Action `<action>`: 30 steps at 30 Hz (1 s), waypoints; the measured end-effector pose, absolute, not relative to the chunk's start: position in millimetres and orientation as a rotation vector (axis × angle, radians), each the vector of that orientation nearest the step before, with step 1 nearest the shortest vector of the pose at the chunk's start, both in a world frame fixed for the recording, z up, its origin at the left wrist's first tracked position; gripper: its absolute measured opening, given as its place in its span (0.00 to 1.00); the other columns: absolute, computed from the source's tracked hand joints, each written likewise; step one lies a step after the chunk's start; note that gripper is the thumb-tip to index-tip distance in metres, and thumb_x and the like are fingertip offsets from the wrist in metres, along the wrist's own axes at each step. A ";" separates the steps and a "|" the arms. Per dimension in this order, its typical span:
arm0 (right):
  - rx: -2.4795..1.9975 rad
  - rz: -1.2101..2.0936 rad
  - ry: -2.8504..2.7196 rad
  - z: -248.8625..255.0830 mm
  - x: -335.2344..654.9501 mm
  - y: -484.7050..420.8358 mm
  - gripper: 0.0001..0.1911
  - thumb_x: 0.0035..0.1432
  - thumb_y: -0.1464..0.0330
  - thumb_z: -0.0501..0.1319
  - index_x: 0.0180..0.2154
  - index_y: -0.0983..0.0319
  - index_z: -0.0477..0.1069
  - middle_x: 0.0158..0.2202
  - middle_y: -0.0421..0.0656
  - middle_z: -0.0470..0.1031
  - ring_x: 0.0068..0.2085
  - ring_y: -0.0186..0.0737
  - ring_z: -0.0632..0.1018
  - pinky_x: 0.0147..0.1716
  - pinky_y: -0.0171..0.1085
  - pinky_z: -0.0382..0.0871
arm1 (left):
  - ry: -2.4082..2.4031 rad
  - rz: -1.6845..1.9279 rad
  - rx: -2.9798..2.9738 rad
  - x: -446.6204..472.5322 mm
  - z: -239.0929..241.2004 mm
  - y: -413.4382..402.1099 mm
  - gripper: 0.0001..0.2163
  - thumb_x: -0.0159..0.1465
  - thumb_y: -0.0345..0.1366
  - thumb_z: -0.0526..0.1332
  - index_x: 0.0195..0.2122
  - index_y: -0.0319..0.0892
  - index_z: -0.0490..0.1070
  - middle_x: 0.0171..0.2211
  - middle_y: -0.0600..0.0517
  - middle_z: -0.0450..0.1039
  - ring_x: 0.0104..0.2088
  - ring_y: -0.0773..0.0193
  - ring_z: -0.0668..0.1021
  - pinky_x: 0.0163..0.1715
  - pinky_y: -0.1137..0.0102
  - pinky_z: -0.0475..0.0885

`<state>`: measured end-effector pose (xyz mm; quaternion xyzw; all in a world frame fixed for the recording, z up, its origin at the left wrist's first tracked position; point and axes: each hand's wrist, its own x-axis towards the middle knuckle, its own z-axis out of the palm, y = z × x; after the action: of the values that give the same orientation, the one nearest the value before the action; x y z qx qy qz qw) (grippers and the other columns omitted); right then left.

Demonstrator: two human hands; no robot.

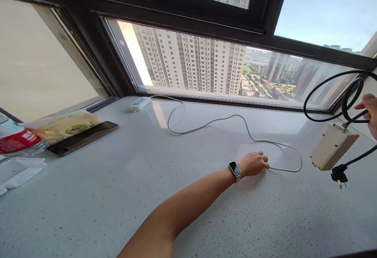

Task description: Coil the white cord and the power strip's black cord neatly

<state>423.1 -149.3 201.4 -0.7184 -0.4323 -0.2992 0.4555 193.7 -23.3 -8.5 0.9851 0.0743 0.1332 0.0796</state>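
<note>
My left hand (252, 163), with a watch on its wrist, rests on the white stone sill (147, 179), fingers curled on the near end of a thin white cable (206, 123). That cable loops across the sill back to a white power strip (140, 103) by the window. At the right edge my right hand (369, 112) is raised and closed on a coiled black cable (326, 89). A beige socket box (332, 147) hangs from this cable above the sill, and a black plug (339, 174) dangles just below the box.
A dark phone (82, 137) lies at the left with a yellow packet (63, 126) on it. A bottle with a red label (14, 140) and a white plastic piece (17, 171) sit at the far left. A black window frame (182, 26) borders the back.
</note>
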 end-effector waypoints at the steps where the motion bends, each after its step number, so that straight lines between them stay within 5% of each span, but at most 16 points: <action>1: -1.765 -0.614 -0.987 200.5 420.4 -147.6 0.22 0.53 0.51 0.62 0.33 0.65 0.80 0.17 0.45 0.68 0.14 0.30 0.60 0.15 0.40 0.51 | 0.334 0.452 2.880 184.2 -8.2 -11.0 0.08 0.60 0.25 0.59 0.28 0.43 0.74 0.37 0.49 0.76 0.39 0.60 0.74 0.34 0.69 0.70; 6: -1.653 -0.254 -0.675 194.9 415.4 -135.4 0.13 0.43 0.60 0.70 0.24 0.65 0.79 0.18 0.46 0.69 0.18 0.35 0.67 0.18 0.41 0.57 | 0.752 0.648 2.729 98.9 -4.8 64.2 0.10 0.60 0.25 0.57 0.23 0.41 0.72 0.35 0.45 0.74 0.39 0.58 0.73 0.36 0.67 0.70; 10: -1.661 -0.183 -0.714 188.3 410.5 -129.3 0.12 0.44 0.63 0.70 0.25 0.66 0.78 0.19 0.47 0.70 0.21 0.37 0.68 0.19 0.40 0.58 | 1.156 0.842 2.542 12.8 4.8 114.9 0.13 0.61 0.35 0.58 0.19 0.41 0.66 0.30 0.45 0.72 0.45 0.51 0.71 0.47 0.56 0.68; 14: -1.731 -0.173 -0.915 176.3 394.5 -125.1 0.14 0.48 0.60 0.67 0.25 0.66 0.77 0.17 0.43 0.67 0.19 0.35 0.65 0.17 0.37 0.56 | 1.489 1.018 2.360 -44.5 14.1 140.2 0.16 0.59 0.45 0.61 0.21 0.40 0.65 0.44 0.42 0.71 0.60 0.34 0.53 0.56 0.36 0.42; 17: -1.804 -0.113 -1.153 160.4 374.1 -118.4 0.19 0.52 0.54 0.63 0.26 0.66 0.76 0.15 0.39 0.63 0.15 0.31 0.59 0.15 0.35 0.52 | 1.549 1.021 2.329 -46.3 16.5 134.8 0.14 0.54 0.46 0.65 0.30 0.39 0.70 0.56 0.42 0.65 0.63 0.30 0.46 0.55 0.34 0.30; 22: -1.768 -0.183 -1.541 126.4 311.3 -105.2 0.22 0.60 0.53 0.54 0.24 0.62 0.71 0.13 0.36 0.61 0.16 0.32 0.62 0.19 0.33 0.54 | 1.380 0.991 2.217 3.3 28.7 73.8 0.22 0.60 0.51 0.56 0.47 0.39 0.70 0.58 0.39 0.64 0.61 0.43 0.60 0.61 0.47 0.49; 26: -1.773 -0.179 -1.779 91.6 252.3 -99.5 0.20 0.64 0.57 0.50 0.27 0.61 0.70 0.18 0.39 0.69 0.18 0.34 0.67 0.19 0.32 0.49 | 0.951 0.989 1.834 35.5 34.2 7.2 0.28 0.65 0.54 0.46 0.59 0.40 0.60 0.56 0.40 0.66 0.51 0.52 0.74 0.49 0.58 0.70; 30: -1.772 -0.160 -2.048 50.9 219.4 -97.0 0.15 0.66 0.64 0.51 0.31 0.61 0.71 0.24 0.41 0.74 0.23 0.36 0.72 0.21 0.33 0.47 | 0.953 1.042 1.889 39.2 14.0 -31.9 0.30 0.63 0.51 0.54 0.63 0.46 0.50 0.63 0.40 0.54 0.56 0.51 0.70 0.50 0.58 0.69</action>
<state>219.4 -97.0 50.9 -0.6382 -0.7376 -0.0576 0.2129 39.2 -31.9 14.0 0.7403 0.3734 0.4085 0.3816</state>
